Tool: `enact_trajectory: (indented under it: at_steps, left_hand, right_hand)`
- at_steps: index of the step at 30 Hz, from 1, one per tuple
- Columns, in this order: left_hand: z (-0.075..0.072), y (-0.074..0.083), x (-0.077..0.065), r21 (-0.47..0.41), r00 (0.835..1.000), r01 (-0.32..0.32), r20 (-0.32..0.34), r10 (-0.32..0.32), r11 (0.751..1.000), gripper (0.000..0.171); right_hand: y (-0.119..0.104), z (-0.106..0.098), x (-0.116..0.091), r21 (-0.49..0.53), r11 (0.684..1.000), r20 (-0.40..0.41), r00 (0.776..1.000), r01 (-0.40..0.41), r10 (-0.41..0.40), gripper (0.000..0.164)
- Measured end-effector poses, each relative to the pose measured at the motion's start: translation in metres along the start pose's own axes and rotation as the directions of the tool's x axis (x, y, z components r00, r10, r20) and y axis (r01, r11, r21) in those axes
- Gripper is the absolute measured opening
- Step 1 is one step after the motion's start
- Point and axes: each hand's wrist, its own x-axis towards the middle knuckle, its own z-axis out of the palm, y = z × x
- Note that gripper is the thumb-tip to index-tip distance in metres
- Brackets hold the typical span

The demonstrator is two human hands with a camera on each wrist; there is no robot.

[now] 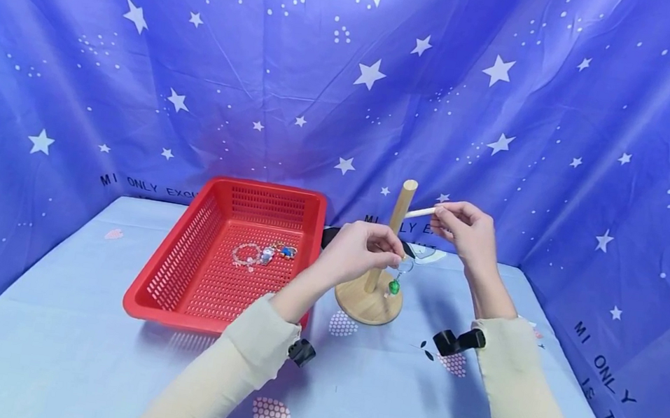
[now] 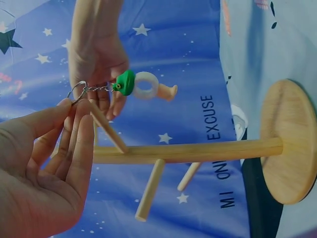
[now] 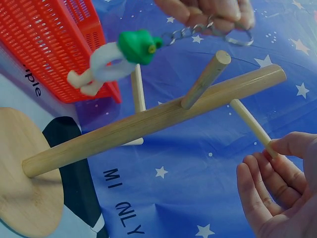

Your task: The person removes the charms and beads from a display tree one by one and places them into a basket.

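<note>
A wooden stand with several side pegs (image 3: pixel 163 113) rises from a round base (image 1: pixel 368 304). My left hand (image 1: pixel 361 251) pinches the metal ring of a keychain (image 2: pixel 126 83) in front of the post. From its chain dangles a figure with a green top, a white ring-shaped middle and peach-coloured legs, clearest in the right wrist view. One side peg is close to the keychain's ring in the left wrist view; whether they touch I cannot tell. On the right, my right hand (image 1: pixel 466 230) pinches the end of an upper peg (image 3: pixel 251 121) between thumb and fingers.
Left of the stand sits a red plastic basket (image 1: pixel 136 292). Inside it lie a beaded ring-shaped strand (image 1: pixel 245 254) and small charms (image 1: pixel 287 252), one of them blue. A light blue patterned cloth (image 1: pixel 349 394) covers the table, and a blue star-printed curtain (image 1: pixel 301 77) hangs behind.
</note>
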Motion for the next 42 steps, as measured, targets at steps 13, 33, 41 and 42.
enact_trajectory:
  at_steps: [13,33,41,42]
  left_hand:
    - [-0.017,0.020,-0.013,0.059,0.995,-0.091,-0.044,0.094,0.994,0.004]
    - [-0.090,0.016,-0.026,0.123,0.956,-0.094,-0.266,0.124,0.988,0.007]
    - [-0.119,-0.007,-0.030,0.137,0.934,-0.010,-0.354,0.058,0.991,0.009]
    - [-0.123,-0.012,-0.030,0.138,0.929,0.001,-0.367,0.050,0.990,0.010]
  right_hand:
    - [-0.001,-0.001,0.001,0.034,0.999,0.010,1.000,-0.018,0.017,0.012]
    - [-0.001,0.000,0.001,0.037,0.999,0.000,1.000,-0.025,0.025,0.005]
    - [0.001,-0.001,0.002,0.020,1.000,0.004,1.000,-0.015,0.015,0.019]
    - [0.001,-0.001,0.002,0.018,1.000,0.004,1.000,-0.016,0.016,0.021]
